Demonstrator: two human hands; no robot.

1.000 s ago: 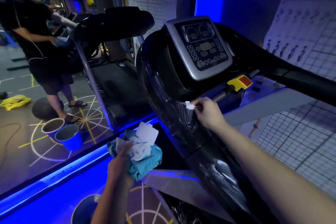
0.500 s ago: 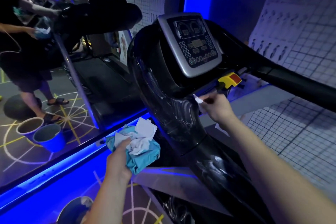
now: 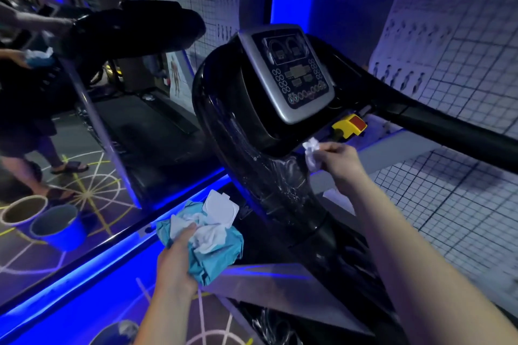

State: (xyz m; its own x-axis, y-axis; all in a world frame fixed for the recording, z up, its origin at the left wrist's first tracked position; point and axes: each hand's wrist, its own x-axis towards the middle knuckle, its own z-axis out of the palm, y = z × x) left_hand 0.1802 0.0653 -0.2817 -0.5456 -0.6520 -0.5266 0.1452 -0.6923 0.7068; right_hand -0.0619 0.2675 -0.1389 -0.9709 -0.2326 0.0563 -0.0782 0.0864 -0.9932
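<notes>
Far left of both grips, two blue buckets stand on the floor. The left hand clutches a crumpled teal wipe pack — thumb on top, white flap open above it. Up and to its right, the right hand pinches a scrunched white wipe at the edge of the glossy black treadmill housing, just below the console panel — a yellow stop switch sits just above the knuckles.
</notes>
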